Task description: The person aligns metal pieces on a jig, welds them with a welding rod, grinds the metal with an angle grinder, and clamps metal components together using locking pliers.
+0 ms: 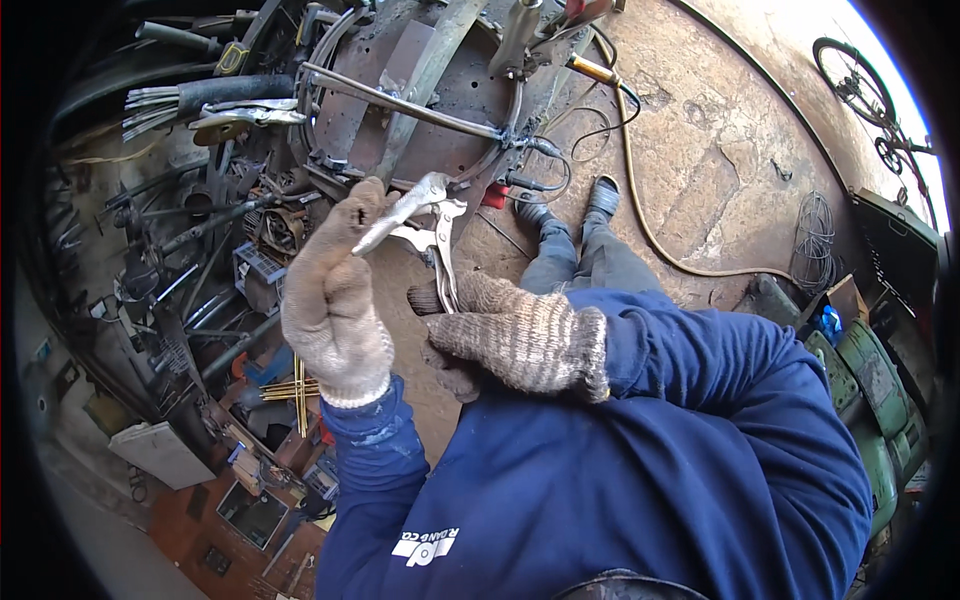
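Note:
A pair of silvery locking pliers (408, 214) is held between my two gloved hands, in front of the round metal frame. My left hand (338, 300), in a brown-stained knit glove, is closed at one end of the pliers' long arm. My right hand (512, 335), in a striped grey-brown knit glove, is closed round the lower handles, and its fingertips are partly hidden. Just beyond them stands a round steel plate (460, 130) ringed by bent rods (400, 102), with a flat bar (425, 85) lying across it.
More locking pliers (265, 112) lie beside a tube of rods at the upper left. Metal scrap and tools crowd the left side. A yellow-handled torch or holder (592, 68) and a hose (635, 200) are on the right; a wire coil (818, 240) and bicycle (855, 85) stand farther off.

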### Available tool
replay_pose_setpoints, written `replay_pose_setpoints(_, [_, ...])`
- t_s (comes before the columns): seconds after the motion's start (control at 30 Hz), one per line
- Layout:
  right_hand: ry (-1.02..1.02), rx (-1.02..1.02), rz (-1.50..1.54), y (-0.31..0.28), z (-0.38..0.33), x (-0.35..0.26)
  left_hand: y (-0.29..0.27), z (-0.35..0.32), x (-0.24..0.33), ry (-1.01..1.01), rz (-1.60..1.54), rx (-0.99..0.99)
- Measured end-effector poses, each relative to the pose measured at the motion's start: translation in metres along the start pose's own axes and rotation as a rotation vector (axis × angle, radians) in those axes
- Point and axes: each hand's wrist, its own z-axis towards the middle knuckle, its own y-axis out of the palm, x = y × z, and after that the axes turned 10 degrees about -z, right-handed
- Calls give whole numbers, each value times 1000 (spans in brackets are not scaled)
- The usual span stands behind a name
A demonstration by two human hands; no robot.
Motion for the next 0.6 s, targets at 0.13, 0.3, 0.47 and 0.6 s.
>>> replay_pose_setpoints(0.13, [-149,36,-333,3,-9,-5,-11,-9,10,49,-98,61])
replay_pose_setpoints(0.3, [-233,140,-555,6,-21,-15,-37,-43,23,-12,109,115])
replay_pose_setpoints(0.47, [-349,187,-925,12,-21,-19,-25,-51,40,-664,88,117])
replay_pose_setpoints(0.6, [-393,226,-998,26,-13,-18,-22,-37,7,-624,274,-90])
